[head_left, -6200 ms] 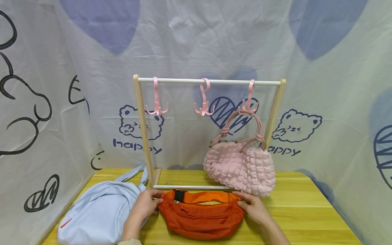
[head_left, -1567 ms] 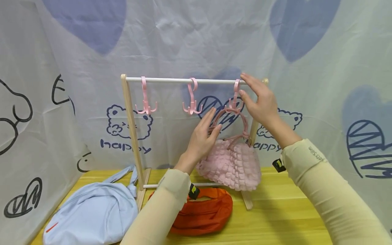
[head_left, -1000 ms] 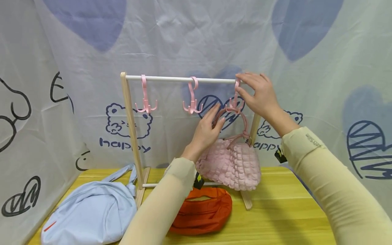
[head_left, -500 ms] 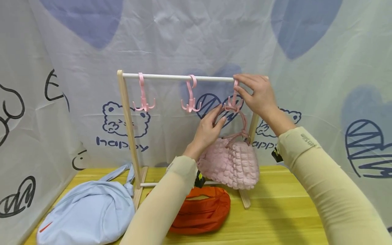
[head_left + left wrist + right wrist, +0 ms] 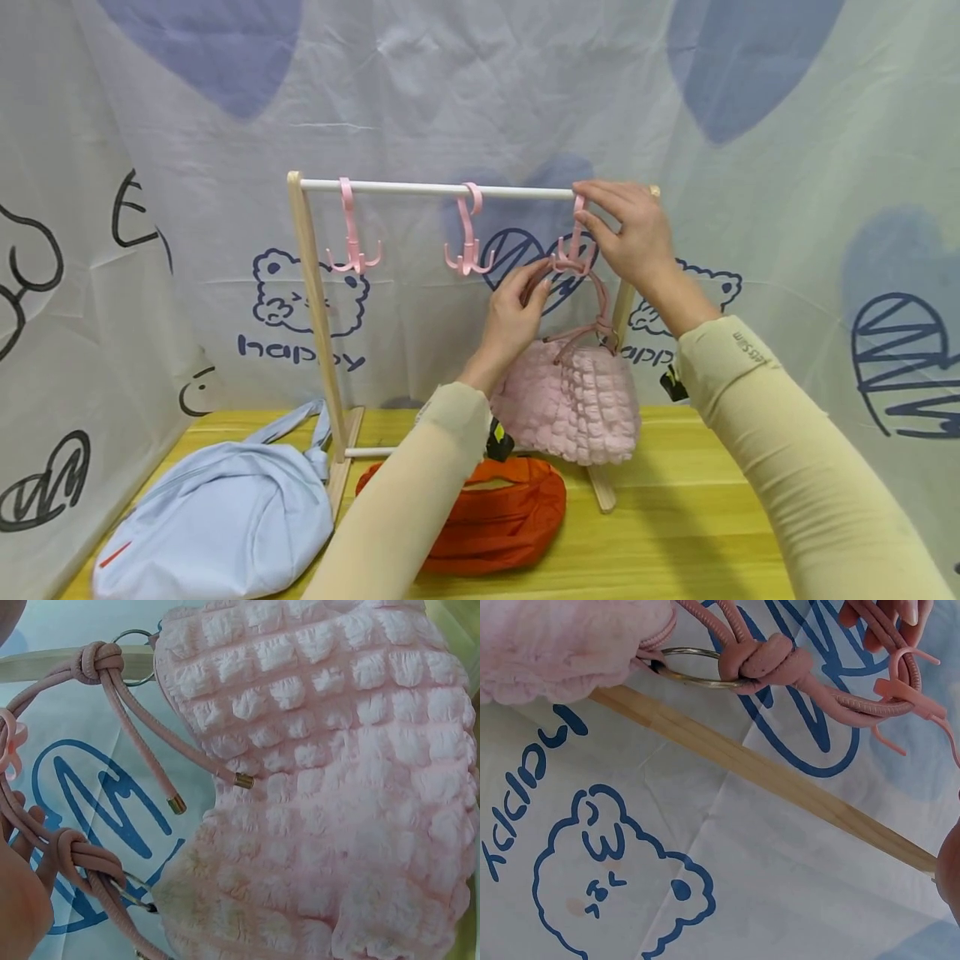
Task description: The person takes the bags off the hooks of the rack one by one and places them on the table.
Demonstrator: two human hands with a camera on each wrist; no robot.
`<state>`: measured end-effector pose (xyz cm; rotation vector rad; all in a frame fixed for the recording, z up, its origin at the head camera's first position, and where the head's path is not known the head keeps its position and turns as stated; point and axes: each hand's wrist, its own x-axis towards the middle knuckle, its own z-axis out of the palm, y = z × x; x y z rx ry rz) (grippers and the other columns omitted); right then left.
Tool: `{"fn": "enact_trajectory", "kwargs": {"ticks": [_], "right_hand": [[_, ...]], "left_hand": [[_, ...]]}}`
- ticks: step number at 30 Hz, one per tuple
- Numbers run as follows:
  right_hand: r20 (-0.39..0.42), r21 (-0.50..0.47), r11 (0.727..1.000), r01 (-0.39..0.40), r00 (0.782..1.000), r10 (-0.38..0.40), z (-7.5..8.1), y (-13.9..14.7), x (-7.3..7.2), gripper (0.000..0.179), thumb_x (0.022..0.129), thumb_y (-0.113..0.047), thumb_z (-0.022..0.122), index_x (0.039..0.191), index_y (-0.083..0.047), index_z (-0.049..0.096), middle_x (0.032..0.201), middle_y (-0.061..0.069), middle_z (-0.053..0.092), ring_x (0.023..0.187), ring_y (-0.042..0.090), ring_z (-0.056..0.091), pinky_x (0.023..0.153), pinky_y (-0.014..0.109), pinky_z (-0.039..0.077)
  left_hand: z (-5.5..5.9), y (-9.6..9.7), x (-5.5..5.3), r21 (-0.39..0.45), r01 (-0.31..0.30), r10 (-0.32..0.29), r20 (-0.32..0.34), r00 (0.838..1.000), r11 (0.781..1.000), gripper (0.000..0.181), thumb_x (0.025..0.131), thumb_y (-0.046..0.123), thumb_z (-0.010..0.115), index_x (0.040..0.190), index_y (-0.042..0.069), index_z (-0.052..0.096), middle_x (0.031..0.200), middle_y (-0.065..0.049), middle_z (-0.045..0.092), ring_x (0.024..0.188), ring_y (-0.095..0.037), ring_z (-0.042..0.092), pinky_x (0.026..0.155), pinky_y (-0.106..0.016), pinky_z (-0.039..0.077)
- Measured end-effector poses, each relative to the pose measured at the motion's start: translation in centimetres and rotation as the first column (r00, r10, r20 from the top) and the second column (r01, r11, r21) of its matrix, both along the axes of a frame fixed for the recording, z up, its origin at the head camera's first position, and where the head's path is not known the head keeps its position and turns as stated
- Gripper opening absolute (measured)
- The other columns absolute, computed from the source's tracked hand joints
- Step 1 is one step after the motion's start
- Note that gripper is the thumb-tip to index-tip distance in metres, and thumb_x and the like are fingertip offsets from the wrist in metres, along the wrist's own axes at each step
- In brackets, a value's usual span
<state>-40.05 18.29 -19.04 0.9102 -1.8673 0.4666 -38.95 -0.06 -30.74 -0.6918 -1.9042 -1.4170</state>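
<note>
A pink puffy handbag (image 5: pixel 577 400) hangs by its cord handle from the right-hand pink hook (image 5: pixel 573 250) on the rack's white rod (image 5: pixel 420 189). My left hand (image 5: pixel 513 312) holds the left side of the handle, fingers curled round the cord. In the right wrist view, those left fingers (image 5: pixel 907 611) show on the cord beside the hook's prongs. With fingertips on the rod and thumb below, my right hand (image 5: pixel 630 229) pinches the upper stem of the same hook. The left wrist view shows the handle's knot (image 5: pixel 97 661) and metal-tipped cord ends.
Two more pink hooks hang at the rod's left (image 5: pixel 352 233) and middle (image 5: pixel 468 237). A light blue bag (image 5: pixel 225 517) lies left of the rack's wooden post (image 5: pixel 318 308). An orange waist bag (image 5: pixel 502 521) lies in front, partly behind my left sleeve. A printed cloth forms the backdrop.
Both hands have left the orange waist bag and risen to the handbag and its hook. Lately my left fingers have curled round the handle, and my right hand has shifted left onto the hook.
</note>
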Motion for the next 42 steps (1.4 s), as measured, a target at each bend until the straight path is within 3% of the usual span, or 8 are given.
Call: {"fn": "enact_trajectory", "kwargs": {"ticks": [8, 14, 21, 33, 42], "right_hand": [[-0.007, -0.006, 1.000, -0.018, 1.000, 0.018, 0.0, -0.6, 0.0, 0.036, 0.099, -0.015, 0.073, 0.133, -0.004, 0.071, 0.132, 0.015, 0.071, 0.120, 0.036, 0.065, 0.110, 0.049, 0.046], [0.002, -0.018, 1.000, -0.011, 1.000, 0.011, 0.1, -0.8, 0.1, 0.036, 0.099, -0.016, 0.073, 0.133, -0.005, 0.071, 0.132, 0.014, 0.071, 0.120, 0.035, 0.065, 0.113, 0.047, 0.043], [0.005, -0.020, 1.000, 0.000, 1.000, 0.000, 0.1, -0.8, 0.1, 0.036, 0.098, -0.016, 0.073, 0.133, -0.005, 0.071, 0.132, 0.013, 0.071, 0.121, 0.034, 0.065, 0.116, 0.045, 0.041], [0.029, -0.026, 1.000, 0.013, 1.000, -0.012, 0.1, -0.5, 0.2, 0.037, 0.099, -0.017, 0.072, 0.134, -0.006, 0.070, 0.134, 0.013, 0.070, 0.124, 0.033, 0.064, 0.119, 0.048, 0.038], [0.041, -0.041, 0.999, 0.022, 0.999, -0.021, -0.2, -0.2, 0.1, 0.037, 0.099, -0.017, 0.072, 0.135, -0.006, 0.070, 0.134, 0.013, 0.070, 0.125, 0.034, 0.063, 0.121, 0.052, 0.035]], "left_hand": [[-0.4, 0.5, 0.0, 0.148, 0.032, -0.029, -0.016, 0.999, 0.988, 0.030, 0.103, 0.004, 0.063, 0.133, -0.001, 0.066, 0.125, -0.019, 0.066, 0.116, -0.027, 0.069, 0.096, -0.022, 0.056], [-0.2, 0.9, -0.1, 0.211, -0.009, 0.014, -0.025, 1.000, 0.978, 0.026, 0.101, 0.003, 0.067, 0.126, -0.002, 0.070, 0.118, -0.020, 0.068, 0.110, -0.029, 0.071, 0.094, -0.024, 0.057], [0.0, 1.2, 0.0, 0.273, -0.022, 0.006, 0.058, 0.998, 0.962, 0.022, 0.100, 0.008, 0.070, 0.121, 0.001, 0.073, 0.117, -0.015, 0.072, 0.097, -0.024, 0.072, 0.085, -0.021, 0.058], [0.8, 1.5, 0.5, 0.320, -0.022, -0.018, 0.123, 0.992, 0.947, 0.018, 0.099, 0.008, 0.071, 0.115, 0.000, 0.075, 0.105, -0.016, 0.077, 0.080, -0.018, 0.071, 0.069, -0.016, 0.054], [1.2, 1.8, 0.7, 0.406, 0.000, -0.092, 0.208, 0.974, 0.914, 0.017, 0.098, 0.007, 0.072, 0.113, 0.001, 0.077, 0.104, -0.013, 0.078, 0.091, -0.033, 0.074, 0.072, -0.021, 0.059]]}}
